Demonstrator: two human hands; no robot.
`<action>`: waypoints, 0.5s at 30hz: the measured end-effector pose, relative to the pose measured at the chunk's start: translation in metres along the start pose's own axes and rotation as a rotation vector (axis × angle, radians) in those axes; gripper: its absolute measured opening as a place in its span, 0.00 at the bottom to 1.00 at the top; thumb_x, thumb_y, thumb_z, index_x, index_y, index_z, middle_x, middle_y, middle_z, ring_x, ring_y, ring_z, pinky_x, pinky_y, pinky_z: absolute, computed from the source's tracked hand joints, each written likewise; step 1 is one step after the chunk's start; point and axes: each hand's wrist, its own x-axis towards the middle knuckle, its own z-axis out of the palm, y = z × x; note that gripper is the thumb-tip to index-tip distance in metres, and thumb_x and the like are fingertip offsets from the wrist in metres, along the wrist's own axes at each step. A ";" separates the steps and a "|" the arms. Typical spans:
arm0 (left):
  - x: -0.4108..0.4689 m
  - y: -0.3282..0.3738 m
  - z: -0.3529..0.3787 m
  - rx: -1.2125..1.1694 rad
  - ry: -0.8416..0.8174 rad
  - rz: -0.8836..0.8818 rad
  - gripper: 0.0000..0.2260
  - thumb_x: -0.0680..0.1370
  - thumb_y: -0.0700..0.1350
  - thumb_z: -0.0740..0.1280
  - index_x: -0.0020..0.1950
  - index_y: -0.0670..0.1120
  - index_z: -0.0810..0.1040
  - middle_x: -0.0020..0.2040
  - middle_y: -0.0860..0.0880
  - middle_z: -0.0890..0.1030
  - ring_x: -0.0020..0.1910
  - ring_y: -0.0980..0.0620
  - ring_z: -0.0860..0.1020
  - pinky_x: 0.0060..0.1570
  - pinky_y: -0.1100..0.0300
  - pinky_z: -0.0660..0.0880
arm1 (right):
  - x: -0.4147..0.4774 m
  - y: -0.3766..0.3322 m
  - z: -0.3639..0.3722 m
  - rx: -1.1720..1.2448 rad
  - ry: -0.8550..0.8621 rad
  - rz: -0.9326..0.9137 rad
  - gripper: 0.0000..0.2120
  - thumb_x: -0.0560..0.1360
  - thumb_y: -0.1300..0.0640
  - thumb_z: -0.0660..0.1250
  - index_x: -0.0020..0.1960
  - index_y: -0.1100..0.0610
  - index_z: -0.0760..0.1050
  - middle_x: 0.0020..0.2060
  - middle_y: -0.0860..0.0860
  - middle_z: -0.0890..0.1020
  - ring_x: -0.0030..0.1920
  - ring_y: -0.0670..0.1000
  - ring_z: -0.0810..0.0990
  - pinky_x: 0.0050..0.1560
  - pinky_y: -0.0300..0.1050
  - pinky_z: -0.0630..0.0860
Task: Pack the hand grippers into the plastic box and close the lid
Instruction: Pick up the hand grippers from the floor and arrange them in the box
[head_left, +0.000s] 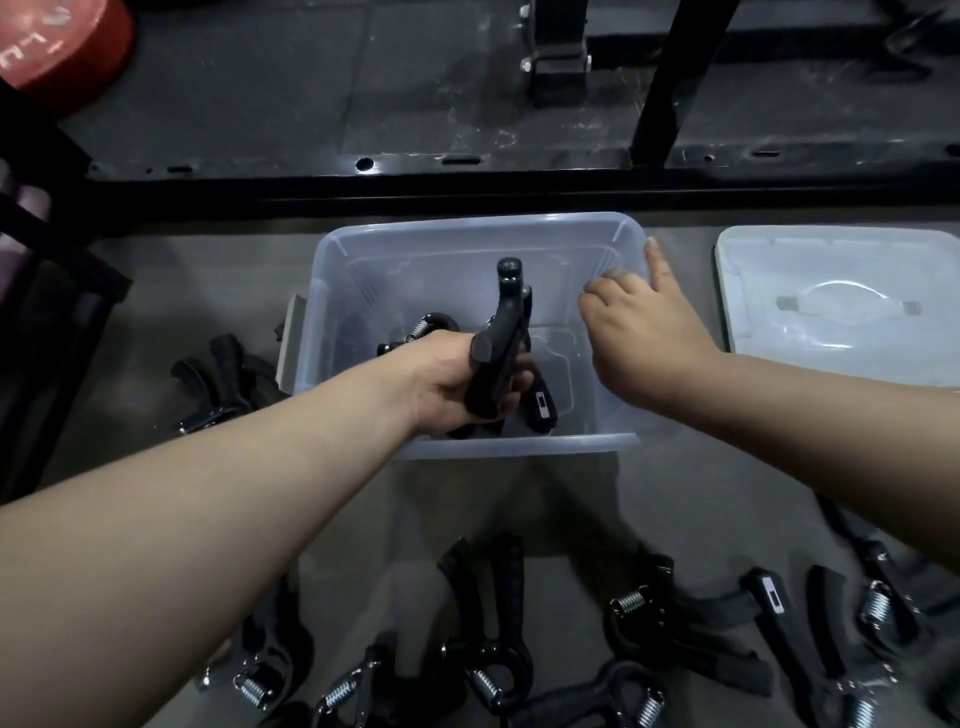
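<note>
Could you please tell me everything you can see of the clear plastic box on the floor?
The plastic box is a translucent, bluish rectangular tub with rounded corners and a thick rim, standing upright and open on the grey floor. A grey latch hangs on its left end. A few black hand grippers lie inside. The left hand lowers another gripper in; the right hand rests at the right rim. Its lid lies apart, to the right.
</note>
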 end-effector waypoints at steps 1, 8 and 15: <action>-0.001 0.002 0.000 -0.034 -0.043 0.002 0.05 0.79 0.43 0.63 0.49 0.47 0.78 0.42 0.48 0.78 0.37 0.52 0.77 0.34 0.61 0.73 | 0.000 0.000 0.000 0.003 -0.001 0.001 0.17 0.71 0.57 0.63 0.59 0.58 0.75 0.56 0.53 0.78 0.63 0.56 0.73 0.74 0.65 0.38; -0.013 0.012 -0.009 -0.166 -0.265 0.016 0.30 0.73 0.61 0.66 0.65 0.40 0.72 0.49 0.44 0.76 0.40 0.49 0.73 0.40 0.58 0.70 | 0.000 -0.001 0.000 0.017 -0.011 0.005 0.16 0.70 0.56 0.64 0.57 0.57 0.76 0.54 0.53 0.79 0.61 0.56 0.73 0.74 0.65 0.39; -0.003 0.012 -0.008 -0.077 -0.038 0.031 0.10 0.79 0.36 0.61 0.58 0.38 0.77 0.46 0.43 0.82 0.47 0.47 0.82 0.53 0.52 0.79 | 0.002 -0.002 0.003 -0.013 -0.019 0.007 0.17 0.70 0.55 0.65 0.58 0.57 0.76 0.54 0.53 0.79 0.61 0.55 0.74 0.74 0.66 0.39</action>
